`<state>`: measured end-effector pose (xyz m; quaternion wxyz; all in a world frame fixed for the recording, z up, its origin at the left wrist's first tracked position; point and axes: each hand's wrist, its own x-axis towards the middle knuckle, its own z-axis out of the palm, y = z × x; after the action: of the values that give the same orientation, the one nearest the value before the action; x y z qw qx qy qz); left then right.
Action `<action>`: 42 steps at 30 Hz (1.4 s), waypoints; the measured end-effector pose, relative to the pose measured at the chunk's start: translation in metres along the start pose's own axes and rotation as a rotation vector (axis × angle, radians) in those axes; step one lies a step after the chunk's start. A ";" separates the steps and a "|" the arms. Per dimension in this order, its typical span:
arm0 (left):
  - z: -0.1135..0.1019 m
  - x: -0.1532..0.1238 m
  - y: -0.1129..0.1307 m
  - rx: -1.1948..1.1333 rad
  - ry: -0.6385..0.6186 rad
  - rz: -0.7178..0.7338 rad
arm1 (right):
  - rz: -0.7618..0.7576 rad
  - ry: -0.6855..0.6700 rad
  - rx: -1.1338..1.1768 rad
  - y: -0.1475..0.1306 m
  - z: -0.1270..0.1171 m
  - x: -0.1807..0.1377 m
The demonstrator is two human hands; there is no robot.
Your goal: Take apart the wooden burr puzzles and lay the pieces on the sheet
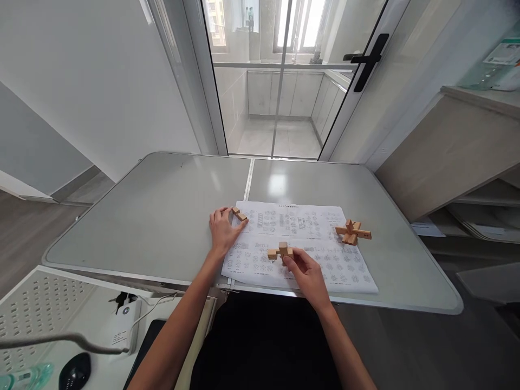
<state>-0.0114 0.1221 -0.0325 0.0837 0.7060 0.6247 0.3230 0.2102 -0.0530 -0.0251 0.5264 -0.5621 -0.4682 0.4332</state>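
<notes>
A printed instruction sheet [320, 260] lies on the grey folding table [162, 211]. My left hand [222, 230] rests at the sheet's left edge, its fingertips on a small wooden stick piece [239, 214]. My right hand [306, 271] pinches a partly joined wooden puzzle piece [280, 251] just above the sheet's middle. A second crossed wooden assembly [352, 232] lies untouched on the sheet's right part.
A glass sliding door [280, 81] stands beyond the table's far edge. Wooden shelving [459, 151] runs along the right. A white perforated surface [52, 314] at lower left carries a charger, cables, a mouse and a bottle.
</notes>
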 end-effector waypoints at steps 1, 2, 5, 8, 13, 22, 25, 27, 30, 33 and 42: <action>-0.003 -0.002 0.003 -0.017 0.006 0.003 | 0.003 -0.010 0.004 -0.001 0.000 0.000; -0.007 -0.005 0.007 -0.047 0.016 0.013 | 0.004 -0.021 0.010 -0.001 0.000 0.000; -0.026 -0.024 0.025 -0.248 0.014 0.093 | 0.009 -0.050 0.031 -0.003 0.001 0.000; -0.044 -0.050 0.045 -0.438 -0.354 0.228 | 0.018 -0.068 0.049 -0.003 0.001 0.001; -0.050 -0.075 0.063 -0.554 -0.692 0.245 | -0.007 -0.074 0.081 0.000 0.002 0.002; -0.036 -0.080 0.062 -0.576 -0.698 0.191 | -0.020 -0.018 0.055 0.007 0.005 0.001; -0.030 -0.084 0.060 -0.634 -0.707 0.106 | -0.026 0.016 0.013 0.012 0.007 0.001; -0.027 -0.086 0.059 -0.655 -0.690 0.079 | -0.031 0.043 0.009 0.015 0.007 0.001; -0.024 -0.086 0.059 -0.673 -0.684 0.072 | -0.034 0.059 0.030 0.017 0.008 0.001; -0.023 -0.085 0.058 -0.696 -0.678 0.047 | -0.033 0.032 0.035 0.015 0.007 0.001; -0.024 -0.084 0.060 -0.736 -0.584 -0.008 | -0.028 -0.009 0.054 0.009 0.006 0.000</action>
<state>0.0240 0.0244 -0.0121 0.5021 0.6882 0.4217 0.3105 0.2054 -0.0519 -0.0341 0.5453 -0.5392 -0.4667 0.4405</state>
